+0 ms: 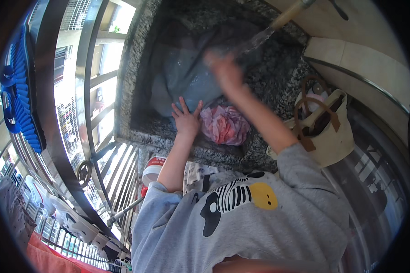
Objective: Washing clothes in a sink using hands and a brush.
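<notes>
My left hand lies with fingers spread at the near edge of a wet grey-blue cloth in a granite sink. Blurred by motion, my right hand is over the right part of that cloth; whether its fingers grip anything cannot be made out. Water runs from a tap spout at the upper right and falls beside my right hand. A crumpled pink and lilac cloth bundle rests between my two forearms, close to my left hand.
A cream bag with brown handles stands right of the sink. Left of it are a metal window grille and a blue ribbed object. A white and red tub is by my left forearm. White shoes sit lower left.
</notes>
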The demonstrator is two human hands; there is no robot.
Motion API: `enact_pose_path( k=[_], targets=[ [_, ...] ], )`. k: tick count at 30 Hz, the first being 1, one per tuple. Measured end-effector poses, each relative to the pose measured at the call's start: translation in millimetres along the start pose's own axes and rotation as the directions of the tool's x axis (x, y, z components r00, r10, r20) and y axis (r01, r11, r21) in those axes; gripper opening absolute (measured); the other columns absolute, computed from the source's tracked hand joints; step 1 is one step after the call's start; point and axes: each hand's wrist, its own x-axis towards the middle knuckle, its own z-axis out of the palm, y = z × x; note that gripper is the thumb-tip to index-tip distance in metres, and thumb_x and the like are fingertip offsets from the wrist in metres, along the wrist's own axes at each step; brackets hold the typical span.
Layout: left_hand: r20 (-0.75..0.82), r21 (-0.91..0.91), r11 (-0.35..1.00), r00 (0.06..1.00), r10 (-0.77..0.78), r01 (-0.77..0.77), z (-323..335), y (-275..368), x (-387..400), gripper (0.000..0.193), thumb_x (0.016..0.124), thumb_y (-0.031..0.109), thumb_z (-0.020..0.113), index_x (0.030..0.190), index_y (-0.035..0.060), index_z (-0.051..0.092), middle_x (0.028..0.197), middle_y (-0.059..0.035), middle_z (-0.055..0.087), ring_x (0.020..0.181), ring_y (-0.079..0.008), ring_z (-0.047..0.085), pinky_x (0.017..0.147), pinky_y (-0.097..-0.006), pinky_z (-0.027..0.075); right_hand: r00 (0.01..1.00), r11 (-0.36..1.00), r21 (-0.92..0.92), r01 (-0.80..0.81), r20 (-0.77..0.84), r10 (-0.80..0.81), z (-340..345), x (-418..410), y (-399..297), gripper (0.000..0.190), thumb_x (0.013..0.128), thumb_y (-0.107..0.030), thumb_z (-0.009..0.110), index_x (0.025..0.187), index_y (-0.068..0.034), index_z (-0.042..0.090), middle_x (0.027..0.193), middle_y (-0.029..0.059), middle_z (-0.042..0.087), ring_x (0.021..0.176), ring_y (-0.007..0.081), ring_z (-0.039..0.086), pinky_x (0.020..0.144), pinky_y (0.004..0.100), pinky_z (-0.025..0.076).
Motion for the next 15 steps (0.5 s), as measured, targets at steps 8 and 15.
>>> enact_pose_path(
  k=[8, 15],
  targets=[
    [0.014, 0.006, 0.999, 0.999, 0.047, -0.047, -12.5, 5.2, 0.3, 0.057, 0.093, 0.044, 0.048, 0.146, 0.0484, 0.027, 0.158, -0.0249, 0.003, 0.136, -0.0597, 0.017, 0.108, -0.0585, 0.031, 0.992, 0.957, -0.262, 0.126, 0.048, -0.118, -36.0, 72.5, -8.0, 0.050, 0.096, -0.021, 0.048, 0.144, -0.030, 0.037, 0.113, 0.0261, 0.059, 0.082, 0.0365, 0.068, 0.061, 0.0418, 0.059],
    [0.049, -0.001, 0.999, 0.998, 0.034, -0.034, 5.7, -0.6, 9.0, 0.055, 0.092, 0.040, 0.051, 0.144, 0.0483, 0.034, 0.158, -0.0248, 0.007, 0.134, -0.0623, 0.020, 0.105, -0.0621, 0.032, 0.730, 0.685, -0.253, 0.684, 0.241, -0.640, 23.8, 2.3, -44.6, 0.056, 0.091, -0.011, 0.045, 0.141, -0.038, 0.041, 0.124, 0.0248, 0.052, 0.079, 0.0345, 0.069, 0.062, 0.0400, 0.059]
  ],
)
